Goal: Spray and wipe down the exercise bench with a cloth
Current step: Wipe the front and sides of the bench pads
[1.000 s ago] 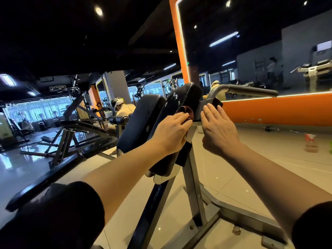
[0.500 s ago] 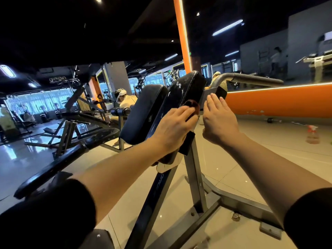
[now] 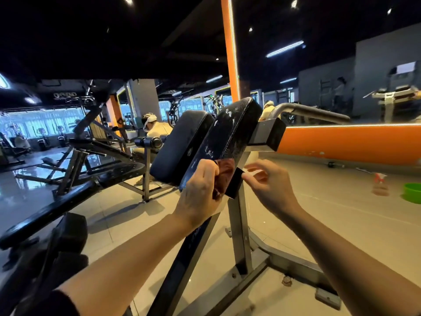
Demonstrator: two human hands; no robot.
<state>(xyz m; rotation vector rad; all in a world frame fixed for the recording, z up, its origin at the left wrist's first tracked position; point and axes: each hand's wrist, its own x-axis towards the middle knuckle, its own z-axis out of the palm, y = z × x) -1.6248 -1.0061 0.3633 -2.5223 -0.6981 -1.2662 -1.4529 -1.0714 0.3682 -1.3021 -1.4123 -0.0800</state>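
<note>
The exercise bench has two tilted black pads; the nearer pad (image 3: 230,133) shows white flecks on its surface, and the other pad (image 3: 180,144) sits to its left. My left hand (image 3: 200,190) grips a reddish-brown cloth (image 3: 224,174) and holds it against the lower end of the nearer pad. Just to the right, my right hand (image 3: 268,185) has its fingers loosely curled with nothing in them. Its fingertips are at the edge of a black bracket (image 3: 234,184) under the pad.
The bench's grey steel post (image 3: 239,224) and floor frame run below my hands. A grey handle bar (image 3: 307,112) juts right at the top. A spray bottle (image 3: 379,182) and a green basin (image 3: 413,192) stand on the floor at right. Another bench (image 3: 68,201) and a seated person (image 3: 157,127) are on the left.
Both hands have slid down the nearer pad from its upper part to its lower end. My right hand, flat on the frame before, now has its fingers curled.
</note>
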